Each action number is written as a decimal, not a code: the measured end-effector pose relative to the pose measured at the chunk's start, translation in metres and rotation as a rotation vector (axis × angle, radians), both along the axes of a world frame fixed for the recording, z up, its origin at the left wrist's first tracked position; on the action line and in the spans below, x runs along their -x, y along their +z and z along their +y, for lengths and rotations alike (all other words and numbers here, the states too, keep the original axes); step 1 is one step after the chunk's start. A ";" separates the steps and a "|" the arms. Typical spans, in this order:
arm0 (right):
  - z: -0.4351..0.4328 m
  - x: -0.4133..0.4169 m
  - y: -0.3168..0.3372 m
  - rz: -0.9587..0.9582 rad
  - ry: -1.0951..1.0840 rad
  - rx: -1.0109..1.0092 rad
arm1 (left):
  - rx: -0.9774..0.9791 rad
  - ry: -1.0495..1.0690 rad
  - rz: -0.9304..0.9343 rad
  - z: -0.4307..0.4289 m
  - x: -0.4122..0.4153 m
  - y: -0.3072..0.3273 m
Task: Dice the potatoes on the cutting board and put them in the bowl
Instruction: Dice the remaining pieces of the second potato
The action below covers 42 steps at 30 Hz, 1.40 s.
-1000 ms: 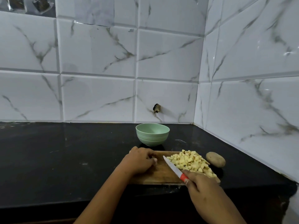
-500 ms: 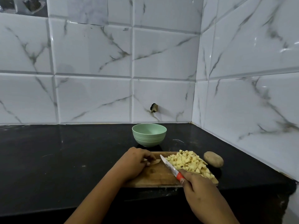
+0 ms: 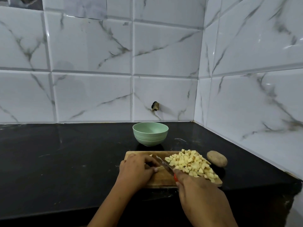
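Pale yellow potato cubes (image 3: 190, 163) are heaped on the cutting board (image 3: 164, 180), just beyond the right hand (image 3: 196, 189), which grips a red-handled knife (image 3: 164, 164). Left of the blade, the left hand (image 3: 136, 169) pins a small potato piece (image 3: 159, 168) under curled fingers. The green bowl (image 3: 150, 134) stands beyond both hands.

Bowl (image 3: 150, 134) pale green w/ faint ridged bands. Table (image 3: 65, 161) glossy black. Cutting board (image 3: 164, 180) mid-brown wood grain. Diced potatoes (image 3: 190, 163) pale yellow; whole potato (image 3: 217, 158) dull tan. Knife (image 3: 164, 164) in my right grip (image 3: 201, 197): red handle, grey blade. Wall tiles (image 3: 91, 51) white, grey marble veins.
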State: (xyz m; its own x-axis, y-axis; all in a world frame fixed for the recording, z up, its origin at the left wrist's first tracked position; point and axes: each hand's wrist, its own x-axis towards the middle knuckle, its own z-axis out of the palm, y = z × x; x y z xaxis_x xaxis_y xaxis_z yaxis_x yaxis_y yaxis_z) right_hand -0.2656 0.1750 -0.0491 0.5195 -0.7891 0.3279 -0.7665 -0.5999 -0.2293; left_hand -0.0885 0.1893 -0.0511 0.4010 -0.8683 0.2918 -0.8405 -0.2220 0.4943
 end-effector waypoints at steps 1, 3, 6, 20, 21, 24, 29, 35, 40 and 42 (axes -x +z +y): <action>-0.002 -0.001 -0.001 0.042 0.005 0.017 | 0.000 0.008 0.012 -0.001 0.000 0.000; -0.006 -0.006 -0.004 0.119 0.029 0.052 | 0.006 0.023 0.016 -0.001 0.001 -0.001; -0.003 -0.013 -0.004 0.174 0.038 0.083 | 0.044 0.041 -0.005 -0.001 0.004 -0.003; 0.014 -0.017 -0.004 0.157 0.060 0.013 | 0.096 0.071 -0.010 0.003 0.005 -0.005; 0.017 -0.021 -0.004 0.182 0.057 0.019 | 0.099 0.073 -0.003 0.003 0.006 -0.006; 0.016 -0.032 -0.006 0.196 0.029 0.065 | 0.119 0.082 0.006 0.003 0.006 -0.007; 0.008 -0.026 -0.003 0.154 0.009 0.083 | 0.184 0.122 -0.020 0.006 0.007 -0.008; 0.018 -0.014 -0.002 0.099 0.090 -0.010 | 0.225 0.078 0.054 0.007 0.006 -0.011; 0.020 -0.022 -0.003 0.168 0.082 0.034 | 0.271 0.089 0.068 0.005 0.006 -0.012; 0.019 -0.032 -0.004 0.201 0.056 0.038 | 0.269 0.093 0.070 0.005 0.005 -0.012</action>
State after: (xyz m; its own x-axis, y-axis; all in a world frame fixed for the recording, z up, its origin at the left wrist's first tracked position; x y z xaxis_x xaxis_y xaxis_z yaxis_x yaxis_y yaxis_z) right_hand -0.2332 0.1942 -0.0527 0.6202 -0.7459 0.2427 -0.7595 -0.6484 -0.0516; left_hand -0.0936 0.1940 -0.0632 0.5023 -0.7222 0.4755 -0.7844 -0.1492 0.6020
